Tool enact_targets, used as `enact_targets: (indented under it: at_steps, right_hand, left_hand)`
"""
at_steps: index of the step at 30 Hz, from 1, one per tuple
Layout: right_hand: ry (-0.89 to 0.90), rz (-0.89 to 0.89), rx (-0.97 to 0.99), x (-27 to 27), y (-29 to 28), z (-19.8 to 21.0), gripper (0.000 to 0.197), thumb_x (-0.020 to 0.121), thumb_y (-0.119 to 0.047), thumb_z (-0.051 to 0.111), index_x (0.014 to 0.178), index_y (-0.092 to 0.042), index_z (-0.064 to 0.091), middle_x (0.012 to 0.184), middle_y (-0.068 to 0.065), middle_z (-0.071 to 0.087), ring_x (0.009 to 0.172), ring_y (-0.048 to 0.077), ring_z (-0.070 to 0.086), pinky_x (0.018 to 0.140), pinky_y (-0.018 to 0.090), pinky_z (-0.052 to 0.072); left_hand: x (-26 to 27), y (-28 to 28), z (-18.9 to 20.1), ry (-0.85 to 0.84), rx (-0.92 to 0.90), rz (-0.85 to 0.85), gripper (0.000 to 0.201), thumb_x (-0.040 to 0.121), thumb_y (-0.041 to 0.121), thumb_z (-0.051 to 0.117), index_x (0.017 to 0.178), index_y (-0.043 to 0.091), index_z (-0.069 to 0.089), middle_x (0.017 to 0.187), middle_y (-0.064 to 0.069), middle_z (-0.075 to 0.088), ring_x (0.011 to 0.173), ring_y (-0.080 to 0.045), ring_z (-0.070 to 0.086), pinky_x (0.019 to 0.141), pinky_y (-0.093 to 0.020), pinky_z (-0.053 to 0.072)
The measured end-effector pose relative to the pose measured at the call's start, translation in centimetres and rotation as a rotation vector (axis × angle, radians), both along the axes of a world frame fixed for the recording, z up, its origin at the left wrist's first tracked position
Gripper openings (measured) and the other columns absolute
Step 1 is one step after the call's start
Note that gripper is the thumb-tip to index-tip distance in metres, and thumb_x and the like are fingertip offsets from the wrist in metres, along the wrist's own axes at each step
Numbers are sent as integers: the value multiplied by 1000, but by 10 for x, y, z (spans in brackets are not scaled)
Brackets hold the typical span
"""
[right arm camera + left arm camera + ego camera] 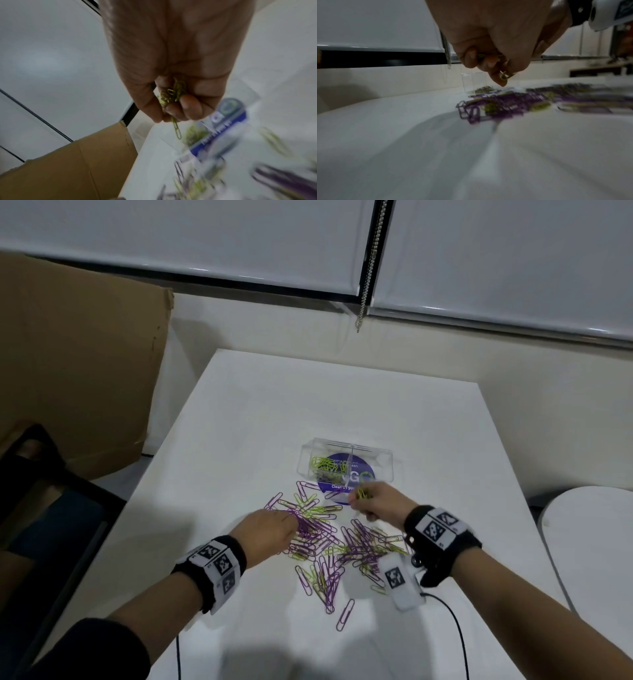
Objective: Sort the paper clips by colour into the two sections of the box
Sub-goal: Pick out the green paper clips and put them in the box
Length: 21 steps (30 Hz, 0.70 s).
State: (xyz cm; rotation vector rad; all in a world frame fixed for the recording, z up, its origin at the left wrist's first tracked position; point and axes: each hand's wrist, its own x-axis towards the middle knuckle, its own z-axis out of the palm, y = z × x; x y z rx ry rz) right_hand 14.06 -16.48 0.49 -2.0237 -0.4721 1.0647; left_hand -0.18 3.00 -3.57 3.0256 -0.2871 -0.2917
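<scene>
Paper clips (329, 535), purple and green, lie heaped between both hands; left hand (489, 44) and right hand (171, 67) each clutch green clips, seen only in the wrist views.

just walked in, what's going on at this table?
A person is sorting purple and green paper clips into a clear two-section box. The right hand holds a bunch of green clips just in front of the box, whose left section already holds green clips; the right section looks empty. The left hand also holds green clips while picking at the mixed pile on the white table.
</scene>
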Motion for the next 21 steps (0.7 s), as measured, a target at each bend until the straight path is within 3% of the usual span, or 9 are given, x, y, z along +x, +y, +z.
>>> enact_targets:
  at_steps: [3,5,8,10,12,14,16,18,21]
  right_hand:
    - [-150,-14,29,25,27,21,11,93,-15,51,87,-10,59,65,-2,50,54,11,41,55,21,38]
    - [-250,-19,25,41,50,27,14,93,-16,50,93,-6,59,65,-1,51,54,12,44,54,23,39]
    - [-282,10,-4,58,77,22,10,92,-11,49,86,-8,56,66,2,53,60,21,50,64,34,48]
    - [-339,127,-124,63,88,13,11,91,-9,49,92,-8,60,82,8,63,79,28,59,82,39,50]
    - [-502,340,-333,66,94,5,23,91,-9,47,109,-6,62,113,11,64,106,28,59,92,33,46]
    - [-675,514,-470,65,100,1,27,91,-8,44,112,-8,61,118,10,62,109,28,57,87,32,45]
    - [-808,604,-536,66,105,-5,24,91,-8,43,105,-7,62,103,10,62,94,27,58,74,32,44]
    - [-816,636,-595,66,110,-10,21,91,-13,46,103,-6,61,96,9,61,85,25,56,70,30,41]
    - [-787,663,-652,69,114,-17,25,90,-25,52,106,-7,60,106,9,66,87,26,59,71,30,43]
  left_hand:
    - [12,8,19,5,-107,93,32,98,27,31,108,11,56,104,-2,62,92,-23,60,77,-28,41]
    - [24,15,28,3,-144,160,28,99,25,35,113,10,54,112,-5,61,96,-24,58,79,-28,39]
    - [44,27,34,-34,-173,209,28,99,22,36,115,8,54,114,-8,60,97,-26,58,80,-30,41]
    - [58,33,39,-70,-169,215,28,99,21,36,115,8,55,113,-8,60,97,-26,58,80,-31,43]
    - [74,37,45,-88,-174,226,27,99,22,36,114,9,55,113,-7,60,98,-25,58,80,-32,43]
    - [89,41,49,-108,-163,248,27,98,22,36,114,11,55,113,-6,60,98,-25,58,79,-32,43]
    - [104,45,51,-128,-150,278,26,98,23,35,112,11,54,112,-5,59,96,-24,58,77,-31,43]
    - [115,46,51,-125,-159,305,26,98,22,35,113,12,54,114,-4,59,97,-24,58,77,-31,43]
    - [129,40,48,-101,-205,313,30,99,20,34,121,14,53,120,-4,56,102,-24,58,81,-32,43]
